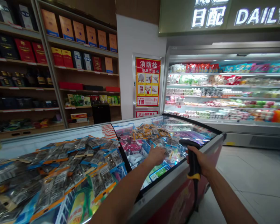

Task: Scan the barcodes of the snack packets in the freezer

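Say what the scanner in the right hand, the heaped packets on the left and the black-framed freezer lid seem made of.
Scanner: probably hard plastic; its black, yellow-banded body looks smooth and moulded.
Packets: likely thin plastic film, glossy; glare streaks them and dark contents show through.
Lid: glass or clear plastic; goods show beneath shiny reflections.

Orange boxes (79,31) line the top shelf (63,42) near its front edge; a red poster (148,81) (marked 119) hangs left of a lit, stocked display fridge (247,132).

A black, yellow-banded handheld scanner (194,165) is held upright, right of heaped, orange-edged packets (149,132).
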`<state>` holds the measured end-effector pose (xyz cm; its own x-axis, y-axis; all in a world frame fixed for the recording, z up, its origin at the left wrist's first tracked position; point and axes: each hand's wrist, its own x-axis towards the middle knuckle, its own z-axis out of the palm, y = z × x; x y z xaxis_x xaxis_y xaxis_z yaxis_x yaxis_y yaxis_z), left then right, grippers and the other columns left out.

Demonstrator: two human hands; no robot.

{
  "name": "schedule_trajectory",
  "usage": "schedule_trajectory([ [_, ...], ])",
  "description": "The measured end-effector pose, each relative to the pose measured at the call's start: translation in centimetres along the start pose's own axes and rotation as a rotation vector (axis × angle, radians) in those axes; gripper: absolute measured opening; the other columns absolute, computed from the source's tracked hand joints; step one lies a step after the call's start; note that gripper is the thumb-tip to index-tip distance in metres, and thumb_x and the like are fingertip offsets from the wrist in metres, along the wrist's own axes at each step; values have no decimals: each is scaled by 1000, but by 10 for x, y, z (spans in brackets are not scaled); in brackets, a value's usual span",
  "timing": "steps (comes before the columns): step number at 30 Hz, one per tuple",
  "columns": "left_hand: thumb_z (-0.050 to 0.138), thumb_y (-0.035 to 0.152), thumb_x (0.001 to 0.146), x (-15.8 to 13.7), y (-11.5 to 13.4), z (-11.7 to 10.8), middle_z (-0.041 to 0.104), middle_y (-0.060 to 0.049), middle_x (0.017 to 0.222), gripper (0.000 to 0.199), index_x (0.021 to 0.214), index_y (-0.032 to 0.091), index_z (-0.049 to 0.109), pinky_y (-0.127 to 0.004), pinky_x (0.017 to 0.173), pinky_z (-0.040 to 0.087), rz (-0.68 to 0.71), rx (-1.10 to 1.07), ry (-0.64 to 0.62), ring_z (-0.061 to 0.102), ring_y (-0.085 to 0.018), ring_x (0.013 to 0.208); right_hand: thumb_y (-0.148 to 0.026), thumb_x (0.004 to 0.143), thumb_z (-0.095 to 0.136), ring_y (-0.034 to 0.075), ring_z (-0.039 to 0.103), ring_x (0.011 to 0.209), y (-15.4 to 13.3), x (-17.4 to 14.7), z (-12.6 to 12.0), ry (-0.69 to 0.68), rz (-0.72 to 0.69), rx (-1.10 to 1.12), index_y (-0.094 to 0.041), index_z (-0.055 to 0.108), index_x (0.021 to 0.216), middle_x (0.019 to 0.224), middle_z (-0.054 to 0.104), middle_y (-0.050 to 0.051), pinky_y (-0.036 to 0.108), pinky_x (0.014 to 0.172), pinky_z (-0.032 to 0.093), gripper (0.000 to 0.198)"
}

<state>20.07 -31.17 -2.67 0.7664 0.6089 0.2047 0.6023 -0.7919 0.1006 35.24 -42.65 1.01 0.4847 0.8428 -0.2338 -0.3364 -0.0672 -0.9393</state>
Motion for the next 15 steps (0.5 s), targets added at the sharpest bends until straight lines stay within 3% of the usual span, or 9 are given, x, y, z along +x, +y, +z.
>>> schedule_trajectory([
  [4, 43, 17, 72, -18, -21, -20, 60, -12, 94, 22, 88, 16, 58, -42, 88, 29, -243, -16, -17, 52, -25, 95, -32, 69, 55, 9, 47, 33, 5, -7, 22, -69, 19, -38, -14, 51, 64, 38, 51, -1, 18, 33, 38, 19],
  [9, 56, 27, 64, -23, -40, -22, 57, -20, 101, 36, 96, 11, 55, -39, 75, 40, -478, -118, -9, 53, -30, 94, -35, 69, 54, 9, 48, 33, 11, -17, 44, -176, 18, -65, -14, 50, 64, 38, 51, -1, 18, 34, 37, 22],
  [12, 62, 27, 59, -27, -53, -19, 60, -17, 97, 40, 94, 11, 57, -33, 69, 44, -535, -236, -32, 57, -27, 87, -37, 68, 54, 9, 48, 33, 16, -22, 54, -232, 10, -75, -15, 50, 64, 39, 50, -1, 19, 34, 37, 23],
  [15, 59, 21, 63, -37, -71, -21, 58, -10, 106, 44, 106, 15, 52, -24, 70, 43, -498, -365, 0, 56, -19, 90, -39, 68, 54, 10, 48, 34, 19, -28, 64, -268, 10, -101, -14, 50, 64, 40, 51, -1, 19, 34, 37, 25],
])
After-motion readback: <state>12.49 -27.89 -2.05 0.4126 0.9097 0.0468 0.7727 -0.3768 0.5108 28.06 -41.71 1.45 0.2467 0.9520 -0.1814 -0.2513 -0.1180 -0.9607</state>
